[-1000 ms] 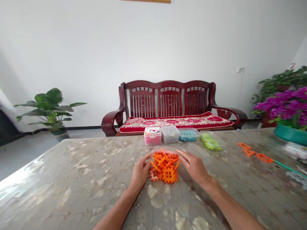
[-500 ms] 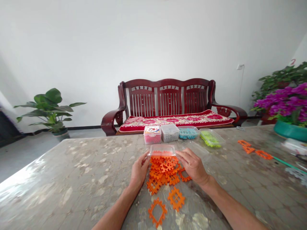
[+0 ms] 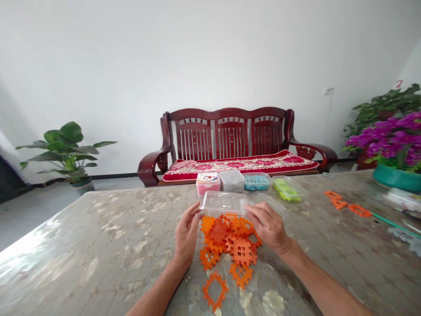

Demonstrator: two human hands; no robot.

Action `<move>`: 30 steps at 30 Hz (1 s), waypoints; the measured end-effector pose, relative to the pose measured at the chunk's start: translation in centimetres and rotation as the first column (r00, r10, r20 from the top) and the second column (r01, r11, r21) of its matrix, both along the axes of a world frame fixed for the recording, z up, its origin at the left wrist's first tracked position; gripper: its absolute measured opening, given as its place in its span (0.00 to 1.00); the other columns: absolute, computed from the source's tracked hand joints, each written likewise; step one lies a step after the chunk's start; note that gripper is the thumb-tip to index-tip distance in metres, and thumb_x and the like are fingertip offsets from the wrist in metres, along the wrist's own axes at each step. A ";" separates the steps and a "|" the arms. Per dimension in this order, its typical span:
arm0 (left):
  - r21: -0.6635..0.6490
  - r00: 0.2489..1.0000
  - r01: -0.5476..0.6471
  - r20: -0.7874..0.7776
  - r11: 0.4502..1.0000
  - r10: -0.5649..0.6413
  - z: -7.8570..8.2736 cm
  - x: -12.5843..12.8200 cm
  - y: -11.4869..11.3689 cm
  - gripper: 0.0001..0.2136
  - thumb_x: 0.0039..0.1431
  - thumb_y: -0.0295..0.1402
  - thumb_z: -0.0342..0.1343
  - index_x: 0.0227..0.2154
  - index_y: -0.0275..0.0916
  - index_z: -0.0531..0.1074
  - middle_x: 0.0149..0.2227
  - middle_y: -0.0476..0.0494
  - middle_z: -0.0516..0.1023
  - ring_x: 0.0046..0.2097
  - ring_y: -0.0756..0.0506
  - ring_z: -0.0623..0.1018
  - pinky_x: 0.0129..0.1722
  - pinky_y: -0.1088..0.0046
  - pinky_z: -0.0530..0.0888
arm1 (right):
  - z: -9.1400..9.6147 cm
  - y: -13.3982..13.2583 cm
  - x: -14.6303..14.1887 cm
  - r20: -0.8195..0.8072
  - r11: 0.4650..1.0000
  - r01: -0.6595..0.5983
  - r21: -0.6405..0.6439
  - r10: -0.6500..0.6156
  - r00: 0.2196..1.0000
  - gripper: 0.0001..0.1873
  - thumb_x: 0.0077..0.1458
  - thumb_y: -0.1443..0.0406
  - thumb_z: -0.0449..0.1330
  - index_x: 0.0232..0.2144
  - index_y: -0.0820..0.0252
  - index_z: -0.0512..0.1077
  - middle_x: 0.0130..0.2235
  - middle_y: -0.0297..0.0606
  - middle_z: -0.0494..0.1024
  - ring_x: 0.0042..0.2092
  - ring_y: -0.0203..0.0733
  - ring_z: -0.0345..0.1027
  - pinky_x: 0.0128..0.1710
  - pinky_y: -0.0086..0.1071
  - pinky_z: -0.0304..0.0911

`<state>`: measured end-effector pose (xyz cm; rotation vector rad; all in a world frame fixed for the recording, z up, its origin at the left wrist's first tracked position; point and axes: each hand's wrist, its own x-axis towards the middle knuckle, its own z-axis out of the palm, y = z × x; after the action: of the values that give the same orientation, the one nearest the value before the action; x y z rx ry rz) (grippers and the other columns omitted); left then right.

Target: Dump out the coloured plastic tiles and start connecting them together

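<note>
The clear box (image 3: 223, 202) was held just above the table (image 3: 98, 245), gripped at its two short ends between the left hand (image 3: 186, 232) and the right hand (image 3: 269, 226). The hands stood apart, each with its fingers pressed on its own end of the box. The box looked empty. Right under it and between the two hands lay a heap of orange pieces (image 3: 230, 239), flat square lattice shapes piled loosely on one another and touching the table. Two of them lay apart from the heap, nearer the person and between the forearms. Just beyond the right hand's fingers sat a clear lid (image 3: 268, 199); whether it touched the box could not be told. Beyond the hands, along the far edge of the table, four small boxes stood in a row: a pink box (image 3: 208, 184) with a printed label on top, a grey box (image 3: 232, 181), a blue box (image 3: 258, 181) and a green box (image 3: 289, 188). Well out to the right of the right hand lay a few more orange shapes (image 3: 345, 204) and a thin green stick (image 3: 391, 221), with a green flower pot (image 3: 396, 180) of purple blooms past them. Behind the table stood a dark red wooden bench (image 3: 230, 140) with a red cushion, and far off to the left of the left hand a leafy plant (image 3: 66, 151) stood on the floor.
</note>
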<state>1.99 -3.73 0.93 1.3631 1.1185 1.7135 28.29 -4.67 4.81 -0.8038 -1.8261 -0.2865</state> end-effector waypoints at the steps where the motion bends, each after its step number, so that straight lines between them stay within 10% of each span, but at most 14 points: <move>1: 0.002 1.000 0.001 0.014 1.000 -0.001 0.1 0.1 -0.2 0.22 0.62 0.46 0.55 0.55 0.40 0.71 0.54 0.39 0.77 0.50 0.43 0.79 0.52 0.65 0.76 | 0.2 0.0 0.1 -0.008 1.000 -0.001 -0.004 0.001 1.000 0.16 0.61 0.70 0.57 0.48 0.52 0.76 0.35 0.38 0.78 0.37 0.37 0.74 0.40 0.30 0.71; 11: -0.031 0.975 0.003 -0.223 1.000 -0.010 -0.8 -0.1 0.0 0.20 0.62 0.43 0.53 0.54 0.40 0.71 0.53 0.38 0.77 0.53 0.42 0.77 0.54 0.62 0.73 | 0.4 1.0 0.8 -0.175 0.966 0.097 -0.240 -0.141 0.974 0.12 0.60 0.65 0.55 0.43 0.57 0.77 0.34 0.39 0.76 0.35 0.39 0.71 0.37 0.31 0.70; 17: 0.031 0.814 0.142 -0.572 0.989 -0.099 -0.2 -0.5 -0.3 0.16 0.62 0.39 0.51 0.49 0.43 0.77 0.54 0.39 0.78 0.57 0.39 0.75 0.60 0.56 0.68 | 1.5 2.1 2.1 -0.398 0.862 0.098 -0.497 -0.326 0.858 0.15 0.50 0.61 0.56 0.38 0.61 0.77 0.27 0.34 0.73 0.28 0.37 0.66 0.30 0.30 0.68; 23: 0.000 0.519 0.316 -0.837 0.949 -0.173 0.2 -0.3 -0.9 0.17 0.62 0.37 0.53 0.53 0.50 0.75 0.59 0.42 0.74 0.64 0.37 0.68 0.63 0.52 0.65 | 3.5 2.7 8.1 -0.503 0.711 -0.031 -0.702 -0.464 0.729 0.18 0.41 0.59 0.56 0.34 0.63 0.76 0.17 0.28 0.68 0.21 0.38 0.65 0.24 0.31 0.66; 30: 0.039 0.492 0.291 -0.863 0.956 -0.114 0.0 0.1 -0.8 0.15 0.64 0.38 0.52 0.51 0.49 0.76 0.58 0.42 0.75 0.60 0.39 0.72 0.60 0.56 0.70 | 2.2 1.0 17.6 -0.398 0.540 0.061 -0.839 -0.688 0.606 0.11 0.38 0.55 0.59 0.20 0.57 0.70 0.12 0.30 0.66 0.17 0.38 0.62 0.18 0.31 0.63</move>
<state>2.06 -4.51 0.92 2.5047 1.2111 0.9043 45.89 -3.64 7.02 -1.7016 -0.8967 0.5342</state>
